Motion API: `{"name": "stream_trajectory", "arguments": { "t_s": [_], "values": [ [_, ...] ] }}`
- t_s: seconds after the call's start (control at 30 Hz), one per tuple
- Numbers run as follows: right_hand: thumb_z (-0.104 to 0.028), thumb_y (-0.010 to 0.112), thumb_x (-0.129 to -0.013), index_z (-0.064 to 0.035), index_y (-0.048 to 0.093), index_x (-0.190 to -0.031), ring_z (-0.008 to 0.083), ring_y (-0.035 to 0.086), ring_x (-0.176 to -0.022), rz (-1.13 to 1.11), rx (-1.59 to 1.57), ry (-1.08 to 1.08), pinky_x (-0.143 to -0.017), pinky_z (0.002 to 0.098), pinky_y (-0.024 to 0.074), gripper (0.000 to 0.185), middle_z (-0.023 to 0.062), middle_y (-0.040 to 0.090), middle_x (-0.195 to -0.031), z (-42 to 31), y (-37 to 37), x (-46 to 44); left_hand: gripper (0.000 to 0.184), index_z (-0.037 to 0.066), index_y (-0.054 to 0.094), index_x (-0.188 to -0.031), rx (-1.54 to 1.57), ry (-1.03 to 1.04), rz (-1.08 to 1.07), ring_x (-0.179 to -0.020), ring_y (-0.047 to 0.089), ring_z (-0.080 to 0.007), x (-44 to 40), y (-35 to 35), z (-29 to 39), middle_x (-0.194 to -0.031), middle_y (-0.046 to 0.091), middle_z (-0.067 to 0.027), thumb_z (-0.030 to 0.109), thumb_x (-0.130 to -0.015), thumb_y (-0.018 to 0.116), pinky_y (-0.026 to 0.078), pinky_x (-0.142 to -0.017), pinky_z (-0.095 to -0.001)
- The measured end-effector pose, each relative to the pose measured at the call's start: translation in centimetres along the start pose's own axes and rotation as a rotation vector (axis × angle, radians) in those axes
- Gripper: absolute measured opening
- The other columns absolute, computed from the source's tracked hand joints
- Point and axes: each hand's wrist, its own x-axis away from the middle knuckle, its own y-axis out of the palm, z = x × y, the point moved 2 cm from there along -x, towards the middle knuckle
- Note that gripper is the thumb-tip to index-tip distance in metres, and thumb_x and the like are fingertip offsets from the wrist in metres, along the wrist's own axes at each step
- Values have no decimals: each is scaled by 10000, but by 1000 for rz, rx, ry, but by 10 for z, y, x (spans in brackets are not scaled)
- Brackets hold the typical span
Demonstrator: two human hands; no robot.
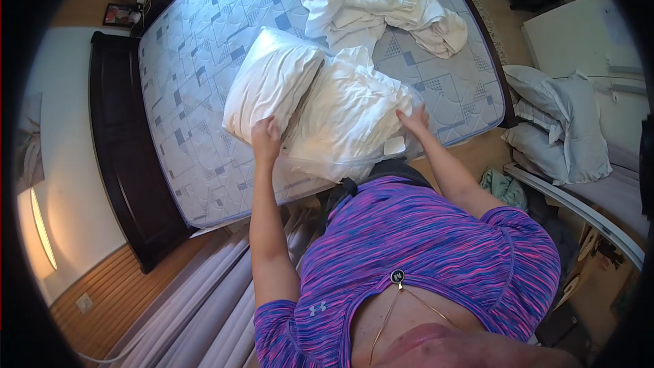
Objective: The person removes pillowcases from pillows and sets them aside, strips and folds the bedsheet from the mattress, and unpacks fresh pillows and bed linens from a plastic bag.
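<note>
A plump white pillow (pixel 269 82) lies on the near part of the mattress, with my left hand (pixel 266 138) closed at its near edge. Beside it is a heap of wrinkled white cloth (pixel 344 112). Clear plastic (pixel 320 163), seemingly a bag, shows along the cloth's near edge and right side. My right hand (pixel 414 121) is closed at that right side, thumb toward the cloth, seemingly gripping the plastic. A small white tag (pixel 394 146) shows close to this hand. The fingertips of both hands are partly hidden.
Under everything is a bare patterned mattress (pixel 197 75) with a dark headboard (pixel 119 136) on the left. Crumpled white bedding (pixel 388 3) lies toward the far side. Grey-white pillows (pixel 562 123) are piled at the right. Pale curtains (pixel 225 300) hang at lower left.
</note>
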Motion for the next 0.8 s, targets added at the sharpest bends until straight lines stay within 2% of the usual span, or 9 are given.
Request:
{"name": "stream_trajectory", "arguments": {
  "t_s": [0.13, 0.2, 0.23, 0.3, 0.37, 0.47, 0.6, 0.7, 0.8],
  "values": [
    [-557, 639, -596, 24, -50, -1303, 314, 234, -1226, -341, -604, 423, -977, 395, 246, 1145, 197, 133, -1356, 63, 51, 3, 220, 15, 570, -939, 53, -120, 96, -882, 519, -304, -36, -36, -33, -918, 564, -168, 135, -764, 513, 397, -780, -364],
    [-508, 550, -723, -32, 184, -1307, 311, 281, -1195, -428, -633, 376, -912, 449, 290, 838, 155, 308, -1302, 78, 55, 16, 243, 8, 570, -945, 30, -212, 109, -890, 518, -299, -60, -41, -58, -929, 560, -175, 177, -780, 512, 394, -789, -355],
    [-508, 550, -723, -32, 184, -1307, 311, 281, -1195, -418, -665, 385, -912, 449, 290, 838, 155, 308, -1302, 81, 56, 26, 243, 8, 570, -945, 28, -181, 95, -890, 518, -299, -75, -40, -71, -929, 560, -175, 177, -780, 512, 394, -789, -355],
    [-292, 547, -781, 18, 253, -1265, 264, 366, -1147, -445, -594, 289, -913, 361, 321, 646, 182, 360, -1252, 56, 23, 64, 290, -2, 563, -960, 82, -204, 19, -906, 517, -293, -109, -26, -110, -950, 557, -182, 232, -799, 506, 390, -792, -351],
    [-228, 511, -795, 11, 370, -1173, 240, 426, -1070, -275, -744, 243, -864, 340, 355, 469, 159, 447, -1149, 64, 50, 46, 379, -21, 504, -1063, 202, -260, -188, -993, 489, -281, -147, -6, -154, -1080, 507, -188, 277, -844, 424, 374, -856, -349],
    [-128, 440, -805, -13, 562, -938, 189, 525, -862, 195, -1144, 208, -740, 297, 413, 214, 100, 577, -897, 73, 98, 23, 429, -46, 407, -1164, 933, -444, -480, -1036, 472, -238, -201, 37, -230, -1171, 453, -159, 261, -868, 357, 366, -899, -356],
    [-215, 465, -808, -79, 514, -1066, 199, 550, -817, 427, -1466, 353, -742, 338, 441, 296, 87, 569, -920, 27, 101, 40, 431, -47, 405, -1165, 770, -530, -511, -1034, 472, -238, -206, 82, -226, -1171, 452, -161, 262, -869, 352, 368, -897, -355],
    [-304, 515, -792, -33, 478, -1108, 197, 545, -868, -163, -2137, 204, -773, 328, 434, 418, 113, 556, -998, -2, 69, 80, 432, -48, 403, -1166, 639, -492, -476, -1033, 473, -238, -183, 95, -209, -1171, 451, -162, 262, -870, 349, 370, -895, -355],
    [-308, 616, -723, 1, 490, -1043, 182, 533, -781, 131, -1356, 220, -669, 341, 433, 462, 122, 555, -905, 8, 97, 80, 433, -49, 401, -1167, 558, -437, -454, -1032, 473, -238, -152, 88, -186, -1171, 450, -163, 263, -871, 346, 372, -893, -354]
  ]
}}
